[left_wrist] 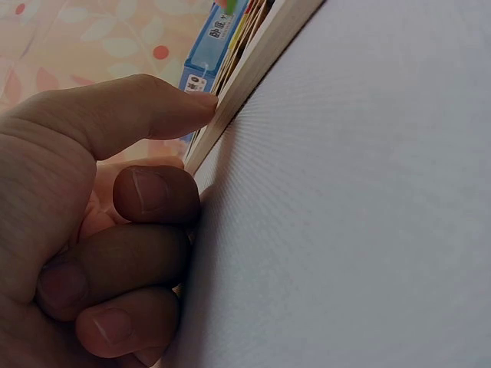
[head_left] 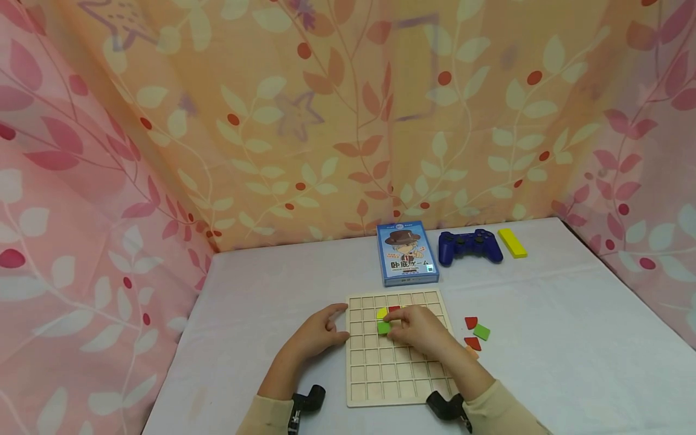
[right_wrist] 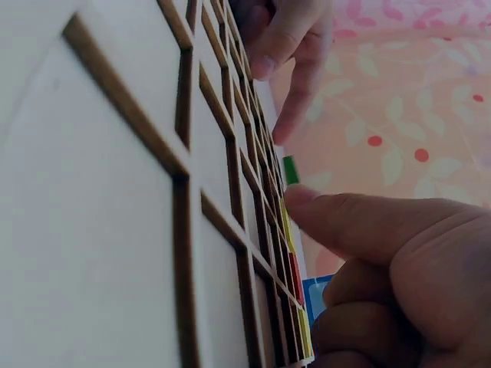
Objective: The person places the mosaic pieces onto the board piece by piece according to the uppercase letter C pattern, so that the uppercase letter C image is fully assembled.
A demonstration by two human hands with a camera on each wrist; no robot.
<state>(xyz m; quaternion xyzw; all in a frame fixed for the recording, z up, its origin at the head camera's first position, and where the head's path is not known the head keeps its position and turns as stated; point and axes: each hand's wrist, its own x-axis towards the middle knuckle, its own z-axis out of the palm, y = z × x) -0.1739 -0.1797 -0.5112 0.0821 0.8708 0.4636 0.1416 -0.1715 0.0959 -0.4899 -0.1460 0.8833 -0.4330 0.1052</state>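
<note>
My right hand (head_left: 421,329) is over the wooden grid board (head_left: 375,393), its thumb and index finger pinching a green tile (head_left: 383,328). In the right wrist view the green tile (right_wrist: 291,169) stands tilted at the thumb tip. A yellow tile (head_left: 382,313) and a red tile (head_left: 394,309) lie on the board beside those fingers, partly covered by the hand. At the board's left edge, my left hand (head_left: 315,332) touches with extended index finger and thumb. The left wrist view shows this thumb against the board's side (left_wrist: 238,88), with other fingers of the left hand curled beneath.
Right of the board lie red pieces (head_left: 472,344), a green square tile (head_left: 481,331) and an orange piece (head_left: 472,352) partly behind the right forearm. Behind the board are a blue game box (head_left: 408,254), a blue game controller (head_left: 470,247) and a yellow block (head_left: 512,243). Patterned curtains surround the table.
</note>
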